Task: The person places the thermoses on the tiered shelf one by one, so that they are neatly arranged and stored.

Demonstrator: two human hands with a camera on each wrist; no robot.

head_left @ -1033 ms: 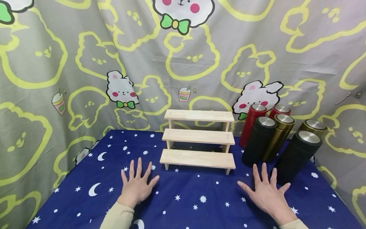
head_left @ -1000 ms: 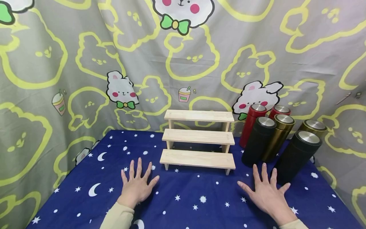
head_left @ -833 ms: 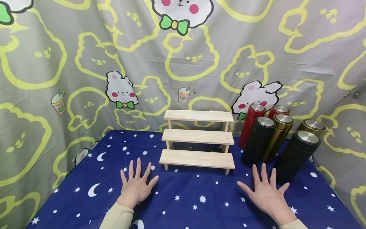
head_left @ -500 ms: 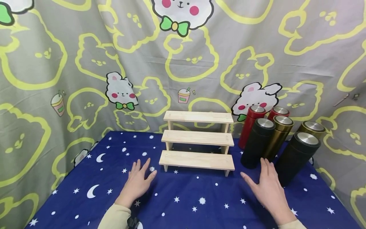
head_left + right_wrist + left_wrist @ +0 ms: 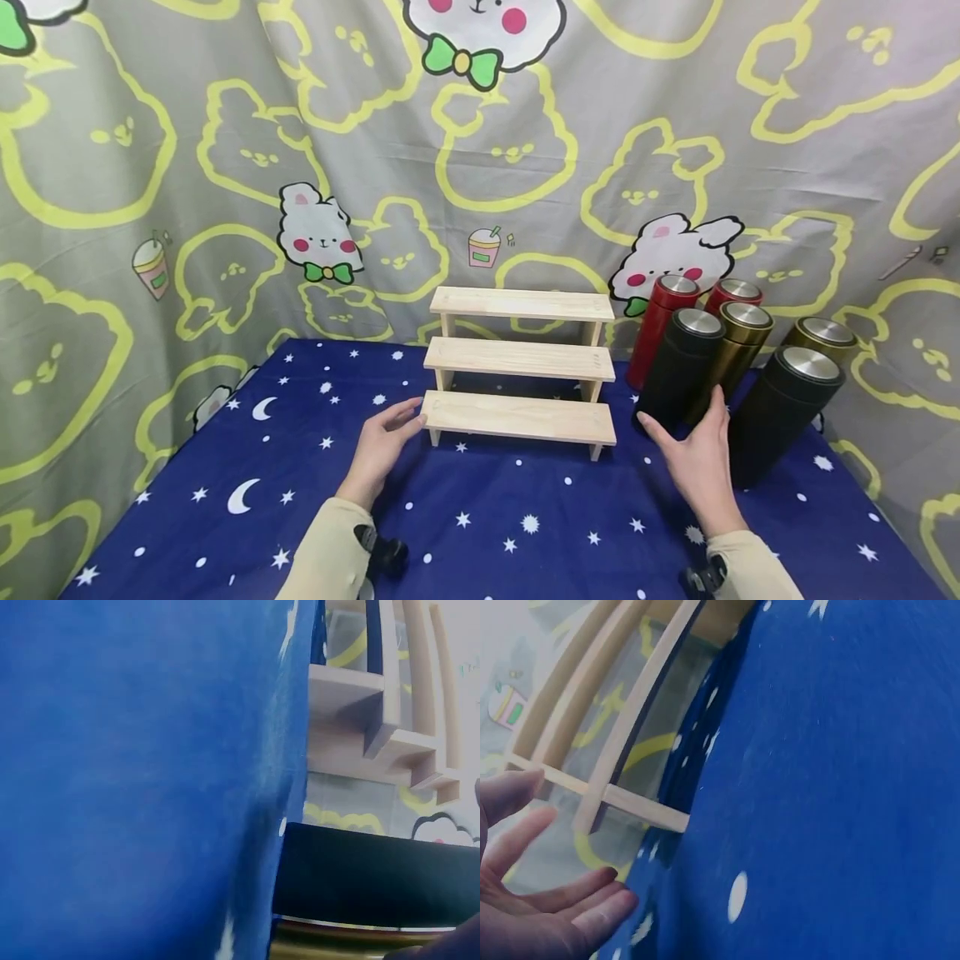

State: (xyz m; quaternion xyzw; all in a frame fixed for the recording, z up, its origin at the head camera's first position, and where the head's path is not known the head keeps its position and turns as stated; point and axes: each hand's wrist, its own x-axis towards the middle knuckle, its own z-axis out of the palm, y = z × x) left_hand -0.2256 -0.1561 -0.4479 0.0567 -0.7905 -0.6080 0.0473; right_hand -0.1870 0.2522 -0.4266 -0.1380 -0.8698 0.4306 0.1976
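Your hands are well apart, nothing clamped in either. Left hand: fingers loosely bent with a gap to the thumb, at the left end of the three-step stand; can't tell if it touches. Looks placed to steady that end. Right hand: fingers fairly straight, thumb spread wide, in front of the left black flask and left gold flask. That spread would suit a round body; contact not readable.

Six flasks, upright, bunched toward the table's back right corner: those two, the left red flask, rear red flask, right gold flask and right black flask. Bunching probably keeps them within your right hand's reach, off the stand. Stand sits mid back edge, front facing you, bare steps rising rearward.

Materials: stand is pale plain wood, flat planks on upright legs. Flasks are tall cylinders, brushed-steel lid discs; blacks look matte, reds and golds glossy. Star-and-moon cloth, slightly creased.
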